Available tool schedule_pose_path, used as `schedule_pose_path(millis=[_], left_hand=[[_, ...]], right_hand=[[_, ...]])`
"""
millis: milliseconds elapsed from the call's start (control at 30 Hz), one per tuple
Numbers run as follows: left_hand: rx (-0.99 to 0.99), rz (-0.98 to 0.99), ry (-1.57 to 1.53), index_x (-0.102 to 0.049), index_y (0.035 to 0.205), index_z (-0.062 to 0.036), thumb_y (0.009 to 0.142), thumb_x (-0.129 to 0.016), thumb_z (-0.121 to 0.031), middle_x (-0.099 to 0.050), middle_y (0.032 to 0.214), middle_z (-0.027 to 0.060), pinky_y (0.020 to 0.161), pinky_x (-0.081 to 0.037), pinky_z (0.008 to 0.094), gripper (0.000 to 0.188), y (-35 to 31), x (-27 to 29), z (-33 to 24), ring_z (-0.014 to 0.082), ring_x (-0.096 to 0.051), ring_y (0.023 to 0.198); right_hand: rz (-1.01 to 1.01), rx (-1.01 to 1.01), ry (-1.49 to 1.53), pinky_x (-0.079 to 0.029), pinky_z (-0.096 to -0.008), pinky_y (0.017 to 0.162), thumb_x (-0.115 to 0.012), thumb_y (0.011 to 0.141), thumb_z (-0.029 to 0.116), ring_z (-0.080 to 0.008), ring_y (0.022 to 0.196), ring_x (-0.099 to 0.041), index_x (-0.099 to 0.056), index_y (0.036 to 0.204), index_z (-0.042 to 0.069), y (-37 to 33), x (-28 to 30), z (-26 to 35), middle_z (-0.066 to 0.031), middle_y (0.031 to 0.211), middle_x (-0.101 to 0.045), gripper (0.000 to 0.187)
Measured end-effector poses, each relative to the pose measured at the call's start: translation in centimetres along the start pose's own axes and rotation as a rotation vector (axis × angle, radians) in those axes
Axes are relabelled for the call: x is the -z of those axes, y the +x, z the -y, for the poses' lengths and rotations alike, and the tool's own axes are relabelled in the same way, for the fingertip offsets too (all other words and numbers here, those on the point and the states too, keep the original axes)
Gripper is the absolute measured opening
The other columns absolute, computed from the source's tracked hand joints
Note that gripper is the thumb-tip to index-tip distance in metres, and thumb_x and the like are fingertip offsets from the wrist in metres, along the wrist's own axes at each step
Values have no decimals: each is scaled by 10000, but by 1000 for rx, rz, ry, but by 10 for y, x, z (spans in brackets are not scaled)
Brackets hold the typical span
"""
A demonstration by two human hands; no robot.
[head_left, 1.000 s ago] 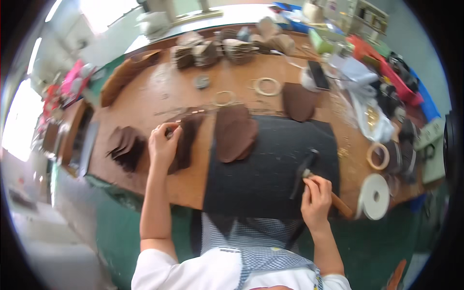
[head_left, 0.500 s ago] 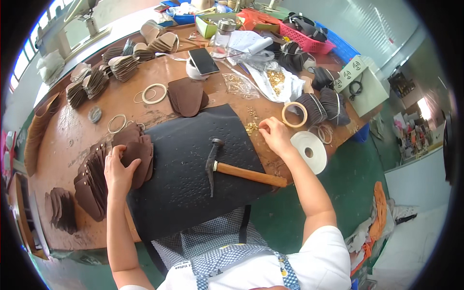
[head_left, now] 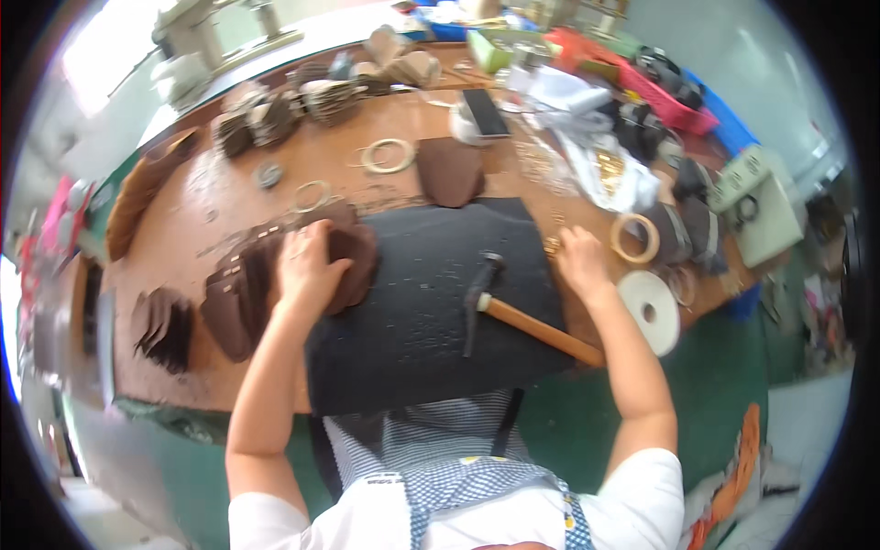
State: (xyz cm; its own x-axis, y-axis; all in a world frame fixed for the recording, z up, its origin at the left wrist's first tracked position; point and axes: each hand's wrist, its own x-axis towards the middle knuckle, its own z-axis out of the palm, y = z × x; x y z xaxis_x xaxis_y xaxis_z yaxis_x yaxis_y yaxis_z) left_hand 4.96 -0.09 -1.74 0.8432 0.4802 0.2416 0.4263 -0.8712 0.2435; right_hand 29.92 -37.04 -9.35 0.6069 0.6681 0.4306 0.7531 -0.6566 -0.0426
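My left hand [head_left: 307, 268] lies over an overlapping row of dark brown leather pieces [head_left: 240, 286], fingers and thumb spread apart. Small shiny studs show along some of those pieces. By the right edge of a black pitted mat [head_left: 412, 339], the fingers of my right hand [head_left: 583, 259] are drawn together at a little scatter of small gold metal pieces [head_left: 552, 245]. Whatever lies between those fingertips is too small and blurred to name. A hammer [head_left: 541, 328] with a wooden handle rests across the mat, untouched.
Tape rings [head_left: 634, 238] and a white roll [head_left: 649, 313] lie beyond my right hand. Farther back are a phone [head_left: 484, 113], a bag of gold pieces [head_left: 612, 174] and a pink basket [head_left: 674, 101]. Stacked leather pieces [head_left: 330, 103] line the far left; another pile [head_left: 162, 328] sits near left.
The whole view has shifted, so the table appears farther right. My left hand stays on the leather pieces and my right hand stays by the gold pieces, its fingers now pointing down more.
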Motion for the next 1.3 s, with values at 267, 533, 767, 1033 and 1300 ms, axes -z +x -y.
schedule_pose_path(millis=[267, 533, 767, 1033, 1300], left_hand=[[-40, -5, -744, -697, 950, 69, 870, -699, -17, -647, 802, 42, 702, -472, 275, 117, -31, 51, -5, 116, -606, 786], [421, 255, -1246, -725, 1062, 25, 867, -748, -117, -714, 927, 20, 774, -510, 240, 242, -103, 58, -32, 95, -644, 850], [519, 307, -1413, -701, 1043, -14, 912, -735, -173, -697, 871, 22, 614, -486, 211, 210, -130, 19, -51, 73, -643, 759], [556, 277, -1522, -681, 1181, 24, 927, -724, -146, -728, 979, 69, 721, -567, 247, 308, -152, 14, -41, 114, -689, 843], [517, 301, -1549, -691, 1168, 25, 939, -709, -136, -728, 985, 68, 766, -561, 258, 280, -157, 19, -39, 123, -685, 872]], right_hand=[[9, -766, 1198, -532, -232, 690, -658, 961, 66, -85, 754, -640, -700, 1055, 11, -23, 30, -6, -19, 891, -697, 116], [162, -653, 1724, -556, -241, 690, -678, 955, 61, -130, 782, -686, -676, 1084, 30, -27, 77, 79, -84, 911, -722, 132], [397, -463, 1672, -576, -264, 722, -672, 929, -14, -140, 790, -698, -697, 1018, -1, -26, 87, 199, -96, 881, -730, 93], [355, -351, 1637, -584, -261, 783, -709, 899, -30, -139, 867, -700, -711, 1002, -6, -35, 74, 249, -72, 948, -717, 106], [149, -60, 1230, -552, -257, 735, -764, 798, -70, -136, 828, -657, -734, 897, 13, -31, 72, 265, -46, 904, -657, 132]])
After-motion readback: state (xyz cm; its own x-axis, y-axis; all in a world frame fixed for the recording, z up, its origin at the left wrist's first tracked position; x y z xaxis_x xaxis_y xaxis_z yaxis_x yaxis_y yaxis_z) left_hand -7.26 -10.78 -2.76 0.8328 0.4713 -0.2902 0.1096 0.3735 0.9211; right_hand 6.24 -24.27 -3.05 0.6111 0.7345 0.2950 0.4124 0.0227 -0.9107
